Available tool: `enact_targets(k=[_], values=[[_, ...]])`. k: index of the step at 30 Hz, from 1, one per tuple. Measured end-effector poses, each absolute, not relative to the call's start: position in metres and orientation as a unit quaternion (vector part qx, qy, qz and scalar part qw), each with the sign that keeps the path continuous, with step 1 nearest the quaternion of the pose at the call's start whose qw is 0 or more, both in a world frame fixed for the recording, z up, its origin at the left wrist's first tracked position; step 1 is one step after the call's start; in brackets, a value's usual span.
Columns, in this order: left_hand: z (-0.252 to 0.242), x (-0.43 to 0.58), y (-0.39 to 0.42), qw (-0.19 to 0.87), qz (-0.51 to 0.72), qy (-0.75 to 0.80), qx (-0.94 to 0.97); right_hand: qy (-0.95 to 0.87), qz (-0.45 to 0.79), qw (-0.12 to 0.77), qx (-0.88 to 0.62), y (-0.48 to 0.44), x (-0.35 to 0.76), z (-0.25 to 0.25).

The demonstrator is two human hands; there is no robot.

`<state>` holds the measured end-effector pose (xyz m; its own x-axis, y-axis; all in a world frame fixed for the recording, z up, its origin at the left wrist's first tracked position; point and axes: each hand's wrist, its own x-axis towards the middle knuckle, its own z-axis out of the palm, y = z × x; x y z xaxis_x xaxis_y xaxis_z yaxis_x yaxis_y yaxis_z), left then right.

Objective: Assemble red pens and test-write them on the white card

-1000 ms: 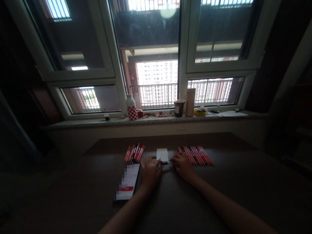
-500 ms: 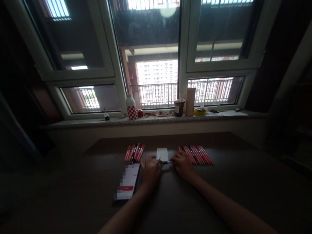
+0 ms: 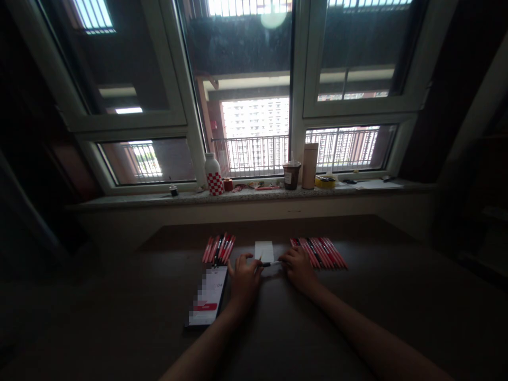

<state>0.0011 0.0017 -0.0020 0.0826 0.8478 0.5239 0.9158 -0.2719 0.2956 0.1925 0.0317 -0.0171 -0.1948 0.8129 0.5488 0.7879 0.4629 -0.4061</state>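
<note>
Between my two hands a pen (image 3: 270, 264) with a dark left part and a pale right part lies nearly level. My left hand (image 3: 244, 275) pinches its left end between thumb and fingers. At the other end, the fingertips of my right hand (image 3: 297, 270) are closed on the pale part. Just beyond the pen is a small white paper (image 3: 264, 250) on the dark table. A row of red and black pens (image 3: 219, 248) lies beyond my left hand, and a wider row of similar pens (image 3: 320, 252) sits beside my right hand.
A phone (image 3: 208, 296) with a lit screen lies left of my left forearm. Along the windowsill (image 3: 254, 194) stand a checkered bottle (image 3: 214, 174), a cup with a dark drink (image 3: 292, 175), a tan cylinder (image 3: 310, 166) and a yellow tape roll (image 3: 325, 182).
The pale stretch of pen showing between my hands is slightly longer, and my right fingertips have shifted a little to the right. Everything else looks the same.
</note>
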Motion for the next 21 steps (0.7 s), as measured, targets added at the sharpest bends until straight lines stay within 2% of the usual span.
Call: enact_targets(k=[21], values=[[0.0005,0.0026,0.0001,0.062,-0.315,-0.621,-0.715,-0.743,0.011,0.35,-0.57,0.035,0.1959,-0.0193]])
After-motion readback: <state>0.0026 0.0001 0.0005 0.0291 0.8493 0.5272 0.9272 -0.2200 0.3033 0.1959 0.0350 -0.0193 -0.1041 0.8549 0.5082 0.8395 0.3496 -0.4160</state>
